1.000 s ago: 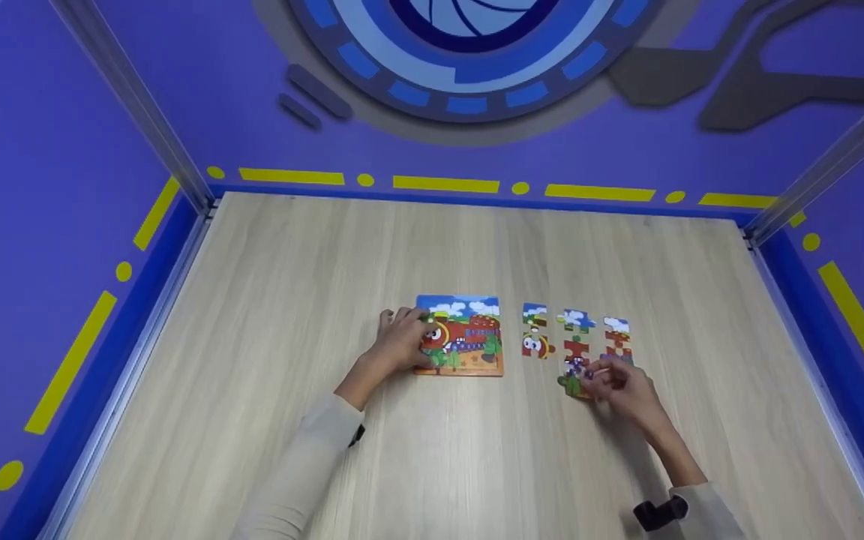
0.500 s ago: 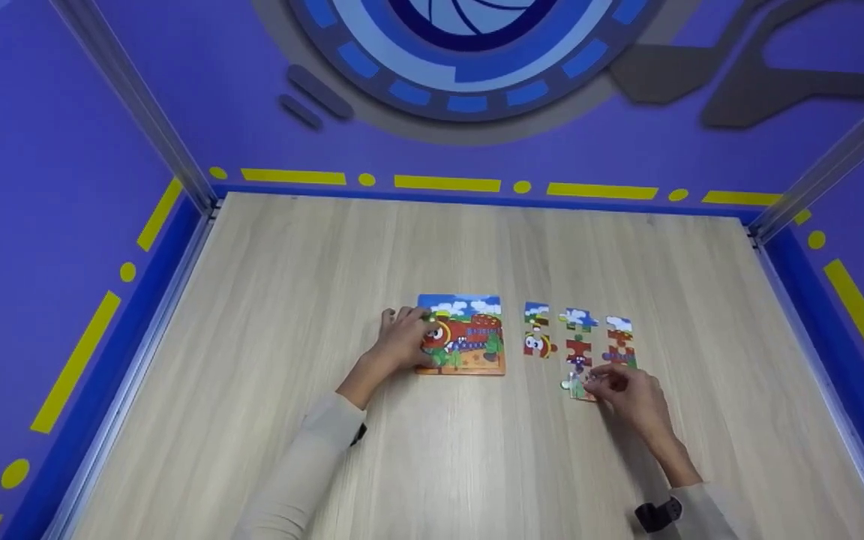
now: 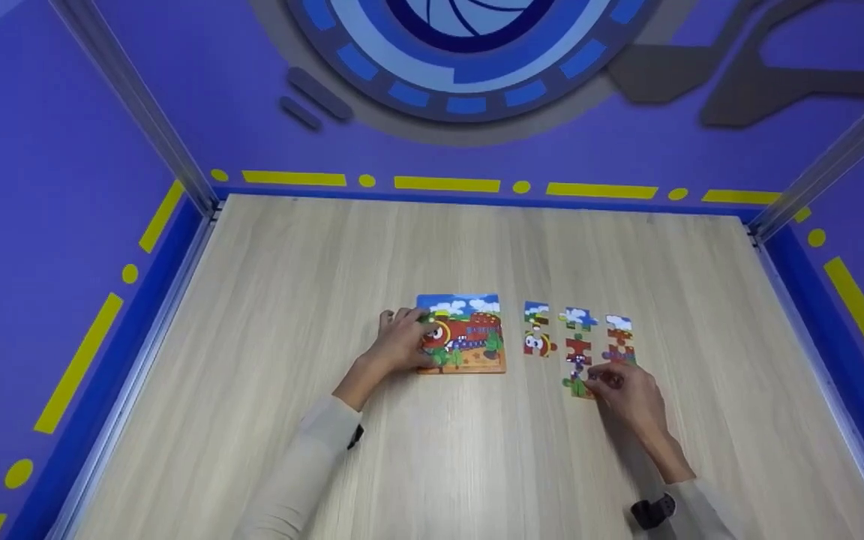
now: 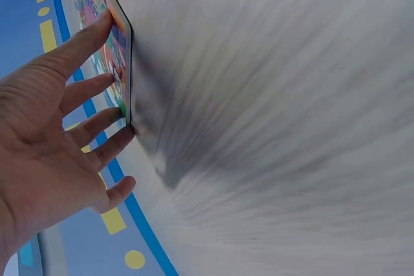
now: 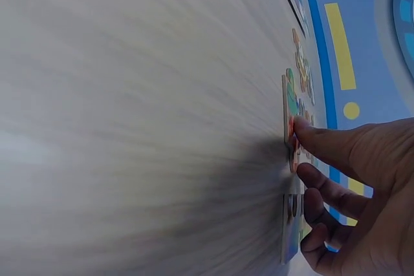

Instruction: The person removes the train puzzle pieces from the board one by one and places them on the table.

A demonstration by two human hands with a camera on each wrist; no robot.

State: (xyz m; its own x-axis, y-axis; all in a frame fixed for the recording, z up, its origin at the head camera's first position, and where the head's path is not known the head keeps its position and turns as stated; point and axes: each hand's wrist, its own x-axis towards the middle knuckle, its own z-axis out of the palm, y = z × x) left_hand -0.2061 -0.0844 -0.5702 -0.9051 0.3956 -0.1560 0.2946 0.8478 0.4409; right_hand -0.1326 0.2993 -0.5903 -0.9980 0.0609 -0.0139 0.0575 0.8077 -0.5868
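Note:
A square jigsaw picture of a red train under a blue sky lies flat mid-table in the head view. My left hand rests on its left side, with thumb and fingertips touching its surface and edge. To the right, my right hand pinches a green and orange puzzle piece between thumb and index finger. That piece sits low at the bottom of the middle column of pieces. In the right wrist view the thumb lies on the piece, close to the tabletop.
Loose puzzle pieces stand in three columns: a left pair with an eyed face, a middle column topped by a cloud piece, and a right column partly covered by my right hand. Blue-purple walls border the wooden table.
The right hand's pinched piece has tilted, flashing a pale glare half a second ago, and now shows its green print again. My left hand stays on the picture.

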